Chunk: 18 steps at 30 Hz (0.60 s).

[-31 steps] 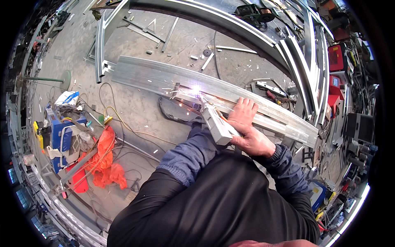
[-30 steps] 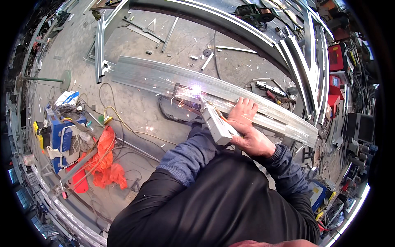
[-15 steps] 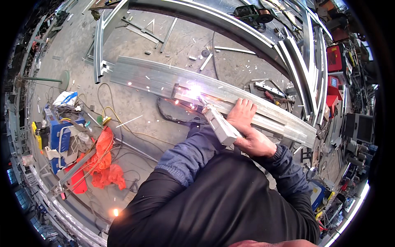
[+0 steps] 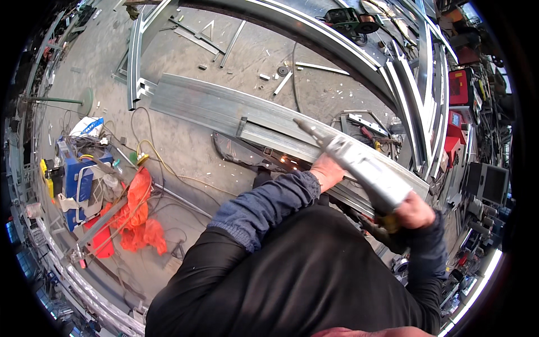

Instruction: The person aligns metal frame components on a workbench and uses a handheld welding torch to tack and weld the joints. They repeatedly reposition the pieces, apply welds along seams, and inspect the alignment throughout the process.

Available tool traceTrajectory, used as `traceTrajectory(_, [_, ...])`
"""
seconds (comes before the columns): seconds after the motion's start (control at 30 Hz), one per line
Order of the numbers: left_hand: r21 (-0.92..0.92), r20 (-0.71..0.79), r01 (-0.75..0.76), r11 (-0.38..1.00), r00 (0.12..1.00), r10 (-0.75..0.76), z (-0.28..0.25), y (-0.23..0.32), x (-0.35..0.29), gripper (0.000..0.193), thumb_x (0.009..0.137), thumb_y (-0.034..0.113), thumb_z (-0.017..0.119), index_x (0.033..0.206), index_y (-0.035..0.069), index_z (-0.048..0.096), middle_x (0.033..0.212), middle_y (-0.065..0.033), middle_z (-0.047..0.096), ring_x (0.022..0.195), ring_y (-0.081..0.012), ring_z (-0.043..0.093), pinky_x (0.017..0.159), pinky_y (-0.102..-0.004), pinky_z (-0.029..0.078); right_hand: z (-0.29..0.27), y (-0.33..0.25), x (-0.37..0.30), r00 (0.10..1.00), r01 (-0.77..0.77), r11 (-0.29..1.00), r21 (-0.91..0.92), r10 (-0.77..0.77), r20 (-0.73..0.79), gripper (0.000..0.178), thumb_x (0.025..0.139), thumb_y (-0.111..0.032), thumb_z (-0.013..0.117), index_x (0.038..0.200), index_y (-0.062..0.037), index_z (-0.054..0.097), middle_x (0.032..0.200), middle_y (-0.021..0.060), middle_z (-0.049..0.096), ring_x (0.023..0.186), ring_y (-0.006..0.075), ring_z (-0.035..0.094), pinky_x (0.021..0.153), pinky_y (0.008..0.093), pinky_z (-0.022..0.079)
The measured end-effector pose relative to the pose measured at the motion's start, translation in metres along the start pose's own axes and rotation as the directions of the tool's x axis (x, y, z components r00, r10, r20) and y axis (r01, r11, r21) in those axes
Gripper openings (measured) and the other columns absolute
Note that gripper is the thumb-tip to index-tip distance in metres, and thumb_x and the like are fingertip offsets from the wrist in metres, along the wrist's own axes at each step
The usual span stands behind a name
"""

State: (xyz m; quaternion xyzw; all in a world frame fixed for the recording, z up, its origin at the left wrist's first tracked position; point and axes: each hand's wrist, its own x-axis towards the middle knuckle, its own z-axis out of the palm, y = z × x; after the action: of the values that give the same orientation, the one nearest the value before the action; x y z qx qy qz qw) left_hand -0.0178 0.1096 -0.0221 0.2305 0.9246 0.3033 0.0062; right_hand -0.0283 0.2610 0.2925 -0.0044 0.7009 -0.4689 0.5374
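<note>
My right hand (image 4: 418,210) is closed around the rear of a silver welding gun (image 4: 368,168). Its tapered nozzle points up and left over a long, wide galvanized metal plank (image 4: 202,104), and no arc shows at the tip. Along the plank's near side lies a narrower metal profile (image 4: 275,136) with an upright end. My left hand (image 4: 327,171) is at the near edge of this metalwork, below the gun; the gun body hides its fingers. A few orange sparks (image 4: 286,160) glow beneath the profile.
A blue machine (image 4: 81,182) with cables stands at the left beside orange plastic sheeting (image 4: 146,236). A large curved metal frame (image 4: 292,25) arches beyond the plank. Metal offcuts (image 4: 283,83) litter the concrete floor. Red machines (image 4: 459,90) stand at the right.
The bright arc has gone out and most flying sparks are gone. My right hand has drawn the gun back to the right, off the metal. The left hand's visible fingers have drawn nearer me.
</note>
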Motion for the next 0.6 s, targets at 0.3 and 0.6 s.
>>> traceTrajectory(0.3, [0.352, -0.081, -0.042, 0.935, 0.994, 0.075, -0.023, 0.009, -0.008, 0.043, 0.103, 0.028, 0.053, 0.136, 0.004, 0.067, 0.129, -0.0134, 0.066, 0.126, -0.0321, 0.058, 0.116, -0.0499, 0.040, -0.086, -0.056, 0.070, 0.966, -0.045, 0.999, 0.011, 0.040, 0.255, 0.055, 0.113, -0.048, 0.064, 0.139, -0.0002, 0.059, 0.109, 0.0131, 0.073, 0.079, 0.0255, 0.078, 0.070, 0.0397, 0.065])
traceTrajectory(0.6, [0.145, -0.056, 0.052, 0.988, 0.997, -0.044, -0.028, 0.019, -0.005, 0.033, 0.093, 0.015, 0.065, 0.126, 0.008, 0.068, 0.126, -0.0080, 0.067, 0.129, -0.0290, 0.063, 0.118, -0.0460, 0.046, -0.119, -0.017, 0.216, 0.814, -0.292, 0.956, 0.022, 0.236, 0.531, 0.069, 0.110, -0.068, 0.058, 0.116, 0.0002, 0.067, 0.091, 0.0105, 0.072, 0.066, 0.0227, 0.075, 0.058, 0.0368, 0.065])
